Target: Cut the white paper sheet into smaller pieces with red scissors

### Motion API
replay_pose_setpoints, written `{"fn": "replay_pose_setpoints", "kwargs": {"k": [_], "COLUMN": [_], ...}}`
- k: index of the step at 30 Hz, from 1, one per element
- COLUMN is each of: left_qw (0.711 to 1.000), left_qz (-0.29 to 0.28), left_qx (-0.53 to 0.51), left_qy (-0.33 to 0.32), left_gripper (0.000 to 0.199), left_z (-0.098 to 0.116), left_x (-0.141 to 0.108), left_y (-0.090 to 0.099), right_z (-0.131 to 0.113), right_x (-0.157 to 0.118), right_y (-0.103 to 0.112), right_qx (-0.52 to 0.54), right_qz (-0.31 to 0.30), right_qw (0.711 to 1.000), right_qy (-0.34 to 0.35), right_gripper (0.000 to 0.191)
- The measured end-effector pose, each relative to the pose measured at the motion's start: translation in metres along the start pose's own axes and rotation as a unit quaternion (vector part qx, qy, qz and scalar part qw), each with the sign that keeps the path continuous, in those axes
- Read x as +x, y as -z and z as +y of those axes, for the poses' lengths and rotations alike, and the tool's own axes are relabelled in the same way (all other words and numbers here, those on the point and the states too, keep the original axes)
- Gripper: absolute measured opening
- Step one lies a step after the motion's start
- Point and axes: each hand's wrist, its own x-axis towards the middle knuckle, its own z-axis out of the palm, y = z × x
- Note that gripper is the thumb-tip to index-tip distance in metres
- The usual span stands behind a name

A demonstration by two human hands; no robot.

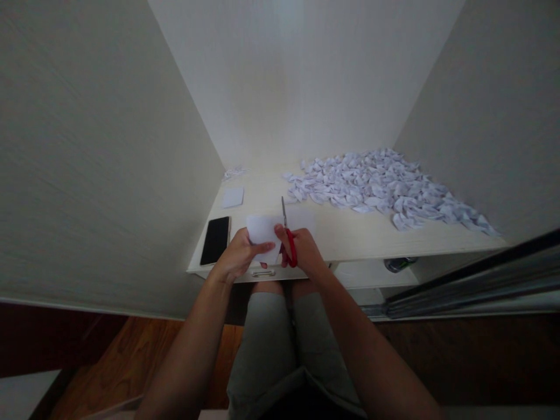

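Between thumb and fingers, my left hand (241, 252) grips a white sheet of paper (262, 229) over the front edge of the white shelf. My right hand (305, 248) is closed on scissors (291, 249) with red handles. Their metal blades point away from me, along the right edge of the held paper; whether the blades are fully together I cannot tell. Behind the scissors another white paper (301, 217) lies flat on the shelf. A small square stack of white paper (233, 197) rests at the left.
A broad heap of crumpled or folded white paper pieces (367, 181) covers the shelf's back right. At left lies a black phone (216, 240), with white scraps (235, 172) in the back corner. Walls enclose the white shelf (350, 236); a drawer handle (263, 273) is below its front edge.
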Motion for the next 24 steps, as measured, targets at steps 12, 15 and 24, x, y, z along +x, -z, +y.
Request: {"fn": "replay_pose_setpoints", "kwargs": {"k": [12, 15, 24], "left_qw": [0.996, 0.996, 0.924], "left_qz": [0.071, 0.054, 0.068], "left_qx": [0.034, 0.068, 0.361], "left_qy": [0.037, 0.028, 0.107], "left_gripper": [0.042, 0.037, 0.033], "left_z": [0.01, 0.008, 0.008], "left_x": [0.039, 0.053, 0.083], "left_y": [-0.008, -0.018, -0.04], "right_z": [0.017, 0.025, 0.031], "right_x": [-0.027, -0.022, 0.004], "right_y": [0.114, 0.112, 0.097], "right_qx": [0.024, 0.028, 0.149], "right_qz": [0.095, 0.089, 0.102], "right_qw": [0.994, 0.992, 0.972], "right_qy": [-0.058, -0.088, -0.148], "right_gripper": [0.06, 0.05, 0.042]}}
